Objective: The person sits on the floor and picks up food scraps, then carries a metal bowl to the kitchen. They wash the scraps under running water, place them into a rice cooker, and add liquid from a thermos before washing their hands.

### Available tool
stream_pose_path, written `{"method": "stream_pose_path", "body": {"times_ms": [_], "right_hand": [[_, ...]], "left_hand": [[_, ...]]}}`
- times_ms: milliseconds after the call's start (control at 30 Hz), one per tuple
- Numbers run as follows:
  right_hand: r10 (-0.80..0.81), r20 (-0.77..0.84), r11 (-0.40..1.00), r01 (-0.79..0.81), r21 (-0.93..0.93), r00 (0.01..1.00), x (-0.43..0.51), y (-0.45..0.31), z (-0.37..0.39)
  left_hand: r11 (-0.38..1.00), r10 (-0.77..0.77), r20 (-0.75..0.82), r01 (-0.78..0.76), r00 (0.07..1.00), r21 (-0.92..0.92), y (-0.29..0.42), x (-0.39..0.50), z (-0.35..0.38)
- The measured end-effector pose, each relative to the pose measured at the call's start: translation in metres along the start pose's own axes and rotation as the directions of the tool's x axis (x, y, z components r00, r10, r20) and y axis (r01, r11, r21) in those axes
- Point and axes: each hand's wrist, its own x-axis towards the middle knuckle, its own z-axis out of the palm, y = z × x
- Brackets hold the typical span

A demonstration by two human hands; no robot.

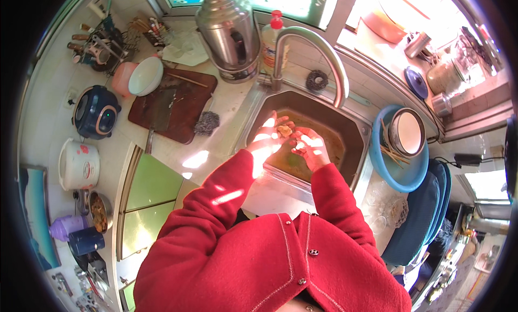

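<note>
Over the sink [356,150], my left hand [265,140] is turned palm up with a small yellowish-brown lump [284,130] on its fingers. The lump looks like a piece of food or ginger; I cannot tell which. Close to its right side, my right hand [311,149] has its fingers bent, and bright sun patches hide whether anything is between them. Cloudy brownish water [332,144] lies in the basin below both hands. Behind them a curved steel faucet [313,32] arches over the basin; no stream from it is visible.
Left of the sink are a steel scouring pad [207,123] and a brown cutting board [190,105] bearing a cleaver [165,109]. A blue basin [376,158] with bowls and chopsticks stands right. Behind are a metal thermos [226,32] and a red-capped bottle [268,49].
</note>
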Motion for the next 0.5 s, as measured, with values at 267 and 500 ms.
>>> {"method": "stream_pose_path", "body": {"times_ms": [267, 500], "right_hand": [[0.006, 0.088, 1.000, -0.007, 0.013, 0.996, 0.007, 0.035, 0.062], [0.166, -0.010, 0.985, -0.167, -0.054, 0.986, 0.040, 0.072, 0.080]], "left_hand": [[0.800, 0.374, -0.040, -0.301, 0.926, 0.519, 0.006, -0.065, -0.017], [-0.378, 0.876, 0.434, -0.261, 0.208, 0.888, 0.109, -0.180, -0.145]]}}
